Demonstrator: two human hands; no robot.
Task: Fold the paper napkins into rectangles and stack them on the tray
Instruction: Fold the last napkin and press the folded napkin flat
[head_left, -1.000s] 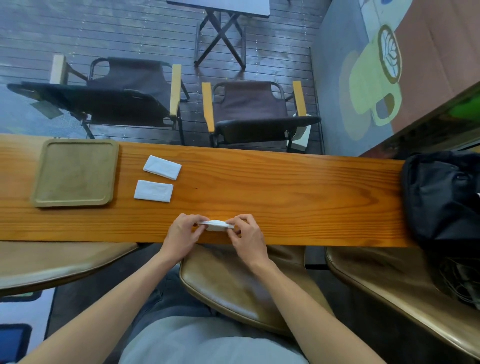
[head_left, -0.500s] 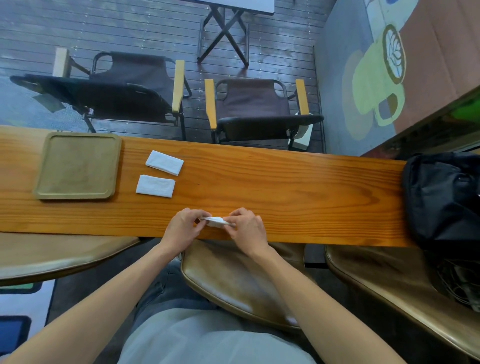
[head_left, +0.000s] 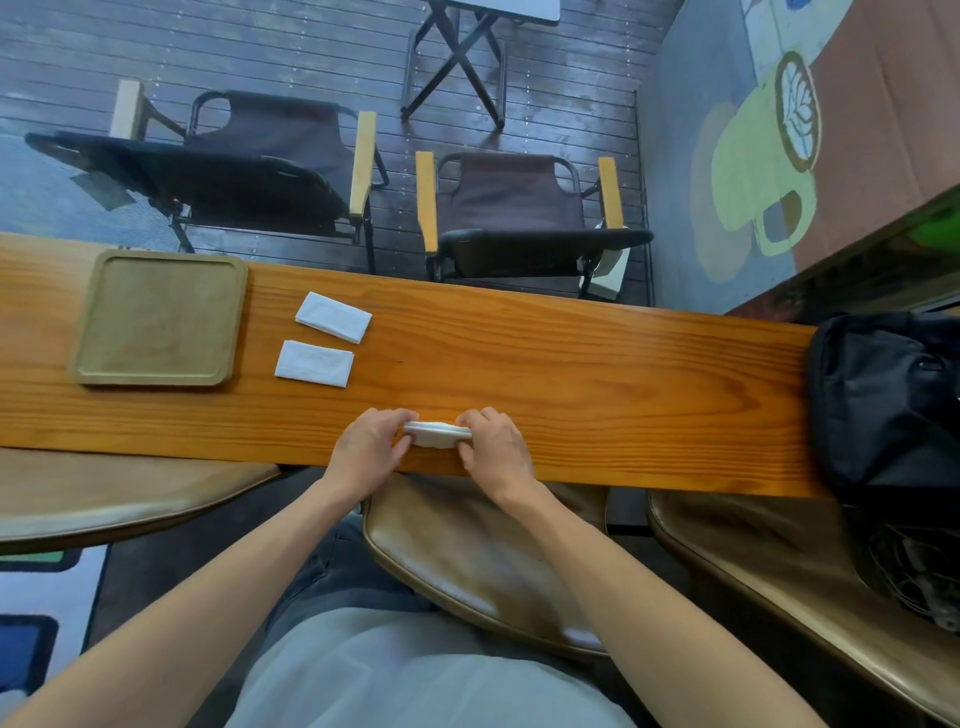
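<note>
- Between your fingertips (head_left: 410, 415), near the front edge of the counter (head_left: 571, 374), sits the napkin (head_left: 434, 434) you are working; your left hand (head_left: 371, 452) pinches its left end and your right hand (head_left: 496, 449) pinches its right end, fingers curled closed on the paper.
- A second ago that napkin showed as a thin strip raised between your fingers; now it lies lower and a little wider, with the far edge brought over and your fingers bearing down on both ends. I judge you are pressing the crease of a fold, so this piece is close to its rectangle but not yet let go.
- Both hands have kept their places on the counter; only the paper between them has changed shape.
- Out to your left, two folded napkins lie flat and apart from each other: the near one (head_left: 314, 364) and the far one (head_left: 334, 324), the far one slightly skewed. They have not moved.
- Just beside them, further left, the tray (head_left: 85, 332) holds nothing, as it did before. Stacking has not begun.
- Count: three napkins in all, two folded and loose on the counter, one in your hands; one tray; none on it.
- At the far right of the counter rests one black bag (head_left: 883, 395), well apart from the work.
- I see no unfolded napkins waiting anywhere on the counter, so this looks like the last fold before stacking.
</note>
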